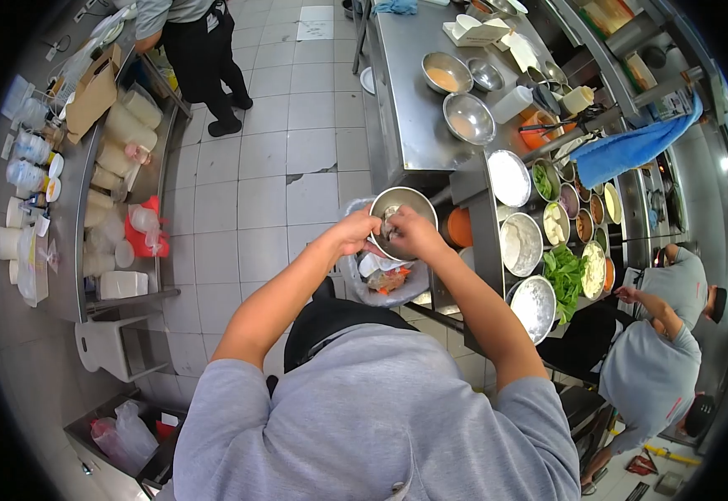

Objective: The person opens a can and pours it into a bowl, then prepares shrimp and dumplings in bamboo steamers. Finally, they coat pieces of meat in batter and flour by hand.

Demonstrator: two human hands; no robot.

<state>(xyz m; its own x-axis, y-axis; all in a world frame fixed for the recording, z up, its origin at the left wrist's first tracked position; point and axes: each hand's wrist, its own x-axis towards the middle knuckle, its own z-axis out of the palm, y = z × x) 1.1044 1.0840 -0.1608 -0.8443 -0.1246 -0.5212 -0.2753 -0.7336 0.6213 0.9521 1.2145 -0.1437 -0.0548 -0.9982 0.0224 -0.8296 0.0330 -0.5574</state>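
A steel bowl (425, 203) is tilted over the lined trash bin (350, 271) in front of me. My left hand (356, 231) is closed on the bowl's near left rim. Inside the bowl, my right hand (415, 232) has its fingers closed; a small pale or shiny thing shows at the fingertips, too small to name. Some whitish residue lies on the bowl's bottom. Below the bowl, the bin holds food scraps (387, 282) and crumpled white wrapping.
On my right, a prep counter holds several ingredient pans, leafy greens (563, 280) and a pan of white powder (533, 309). Steel bowls (469, 117) stand on the far table. Two co-workers (652, 367) are at right, another person (201, 58) at upper left. Shelves (130, 167) line the left.
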